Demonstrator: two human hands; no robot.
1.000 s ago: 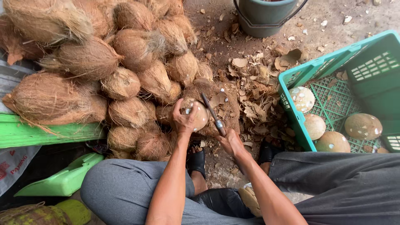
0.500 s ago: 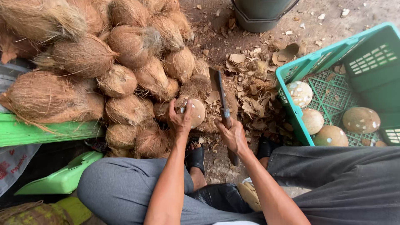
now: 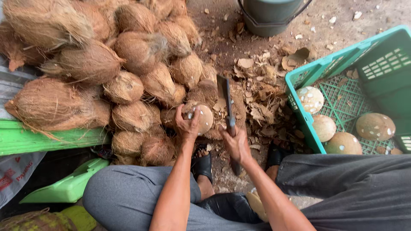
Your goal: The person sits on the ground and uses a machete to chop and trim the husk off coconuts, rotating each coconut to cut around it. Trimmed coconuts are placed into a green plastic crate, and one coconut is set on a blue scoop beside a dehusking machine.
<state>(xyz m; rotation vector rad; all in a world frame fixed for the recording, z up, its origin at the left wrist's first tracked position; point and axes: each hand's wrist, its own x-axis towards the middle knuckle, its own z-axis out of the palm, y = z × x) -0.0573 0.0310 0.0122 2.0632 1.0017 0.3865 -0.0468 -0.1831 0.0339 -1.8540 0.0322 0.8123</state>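
Note:
My left hand (image 3: 187, 125) grips a partly shaved coconut (image 3: 202, 117), holding it out in front of my knees. My right hand (image 3: 235, 144) is closed on the handle of a dark cleaver-like knife (image 3: 225, 96), whose blade points away from me, just right of the coconut and raised above it. The blade does not touch the coconut. A big heap of brown, fibrous husked coconuts (image 3: 107, 72) lies to the left, right behind the held one.
A green plastic crate (image 3: 338, 64) at the right holds several peeled coconuts (image 3: 310, 99). Dry shell chips (image 3: 261, 94) litter the ground between heap and crate. A dark bucket (image 3: 272, 15) stands at the top. A green plastic piece (image 3: 68, 188) lies lower left.
The knife swung from lying across the coconut to pointing straight away from me, lifted off it. My left hand kept the coconut and turned it slightly.

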